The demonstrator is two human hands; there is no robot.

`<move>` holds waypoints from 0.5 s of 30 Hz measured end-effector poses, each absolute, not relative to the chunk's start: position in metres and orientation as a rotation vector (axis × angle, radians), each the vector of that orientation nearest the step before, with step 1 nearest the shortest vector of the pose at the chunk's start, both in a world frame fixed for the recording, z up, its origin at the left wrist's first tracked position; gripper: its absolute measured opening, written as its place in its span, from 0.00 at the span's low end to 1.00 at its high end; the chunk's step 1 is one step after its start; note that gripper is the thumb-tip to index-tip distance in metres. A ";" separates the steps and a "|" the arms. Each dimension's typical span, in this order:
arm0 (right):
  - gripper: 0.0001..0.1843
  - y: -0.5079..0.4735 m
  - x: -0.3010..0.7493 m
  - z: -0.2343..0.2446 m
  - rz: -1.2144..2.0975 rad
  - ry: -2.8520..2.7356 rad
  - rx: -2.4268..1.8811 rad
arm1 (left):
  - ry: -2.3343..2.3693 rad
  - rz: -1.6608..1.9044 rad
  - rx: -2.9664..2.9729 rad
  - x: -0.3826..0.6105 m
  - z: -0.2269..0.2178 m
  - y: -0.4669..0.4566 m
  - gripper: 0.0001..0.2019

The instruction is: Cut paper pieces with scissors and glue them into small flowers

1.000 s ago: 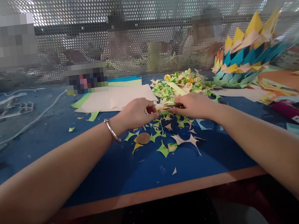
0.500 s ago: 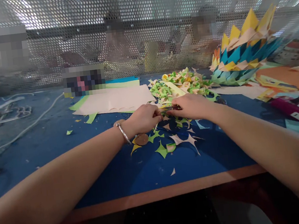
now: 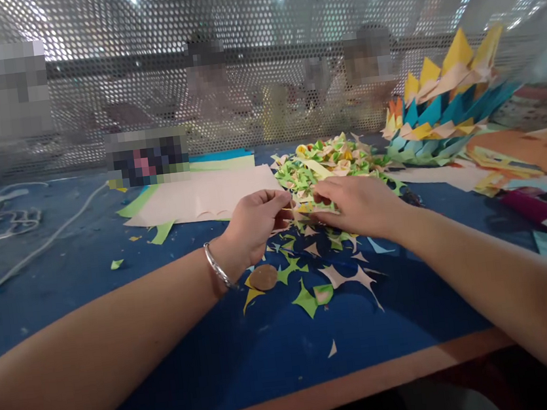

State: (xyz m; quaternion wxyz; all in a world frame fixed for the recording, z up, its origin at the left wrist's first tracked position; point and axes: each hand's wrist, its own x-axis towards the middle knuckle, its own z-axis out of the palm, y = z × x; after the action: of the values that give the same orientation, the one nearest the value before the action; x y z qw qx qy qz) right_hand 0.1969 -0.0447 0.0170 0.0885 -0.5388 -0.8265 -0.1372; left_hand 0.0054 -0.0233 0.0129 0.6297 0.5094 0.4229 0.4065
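Note:
Over the blue table, my left hand (image 3: 262, 223) has thumb and fingertips pinched together on a small piece of paper, of which only a thin yellowish edge shows. My right hand (image 3: 359, 203) faces it a short gap away, thumb and fingers apart over the scraps; nothing clear is seen in its grip. Behind the fingers rises a heap of small green, yellow and pale pink cut paper pieces (image 3: 337, 158). Pointed paper offcuts (image 3: 348, 277) lie below the hands. A round brownish disc (image 3: 263, 277) rests near my left wrist.
Pale pink sheets (image 3: 198, 194) lie left of the heap. A tiered folded-paper model (image 3: 445, 110) stands at the right, near orange paper (image 3: 509, 148) and a purple power strip (image 3: 538, 211). White cord (image 3: 55, 240) crosses the left. A perforated metal screen (image 3: 259, 81) closes the back.
My left hand has turned so that its thumb and fingertips show more. My right thumb and fingers have spread a little. The whole view has shifted slightly.

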 end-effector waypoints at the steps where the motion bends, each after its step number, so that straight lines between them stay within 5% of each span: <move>1: 0.17 -0.046 0.196 0.017 -0.439 -2.438 -1.488 | 0.959 0.940 1.152 0.005 0.012 -0.022 0.10; 9: 0.10 -0.048 0.183 0.009 -0.416 -2.426 -0.936 | 0.946 0.915 1.088 0.007 0.002 -0.015 0.06; 15: 0.07 -0.044 0.182 0.005 -0.050 -2.266 -0.823 | 0.943 0.895 1.128 0.007 -0.001 -0.016 0.05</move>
State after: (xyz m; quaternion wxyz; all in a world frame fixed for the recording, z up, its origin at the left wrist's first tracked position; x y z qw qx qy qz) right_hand 0.1816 -0.0439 0.0053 0.3570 -0.3187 -0.8778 -0.0192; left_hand 0.0072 -0.0160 -0.0009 0.6522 0.4968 0.4154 0.3941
